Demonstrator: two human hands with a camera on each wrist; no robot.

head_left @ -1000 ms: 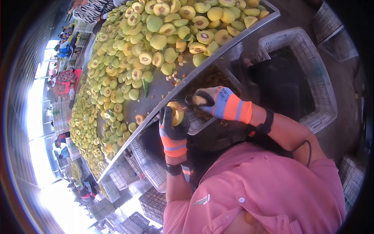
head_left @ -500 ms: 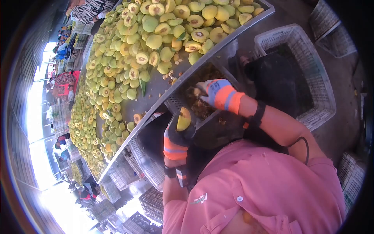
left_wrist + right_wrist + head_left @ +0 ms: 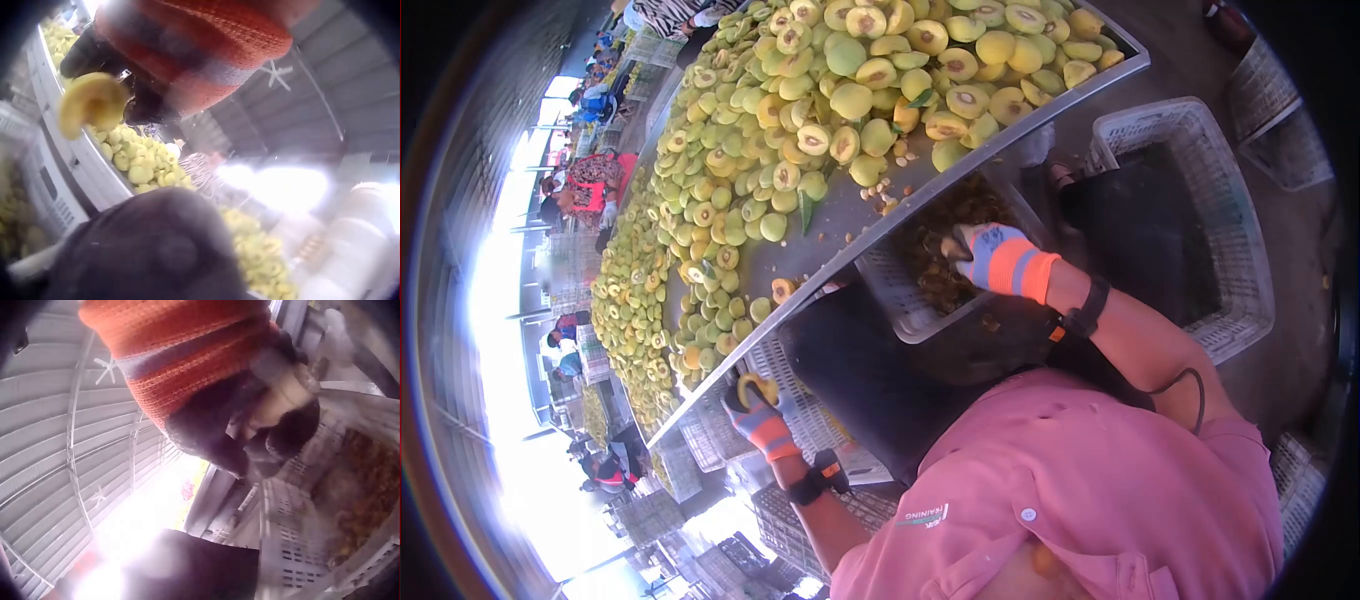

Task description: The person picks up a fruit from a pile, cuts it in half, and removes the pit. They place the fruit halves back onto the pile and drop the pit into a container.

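Note:
My left hand (image 3: 752,410), in an orange-striped glove with black fingers, grips a yellow pitted fruit half (image 3: 757,388) low beside the metal table's edge, over stacked white crates. In the left wrist view the fruit half (image 3: 92,107) sits between the black fingertips (image 3: 134,106). My right hand (image 3: 985,255), gloved the same way, is inside a white crate (image 3: 900,322) of brown pits (image 3: 940,285), fingers curled round a small tool with something pale at its tip. The right wrist view shows those curled fingers (image 3: 275,425) above the pits (image 3: 356,506).
A long metal table (image 3: 830,215) carries several heaps of yellow-green fruit halves (image 3: 840,90). A larger white crate (image 3: 1240,270) with dark contents stands at right. More crates (image 3: 800,430) are stacked under the table. Other workers (image 3: 585,190) are at the far left.
My left hand has carried the fruit half down and left, away from the pit crate to the crates below the table. My right hand stays in the pit crate.

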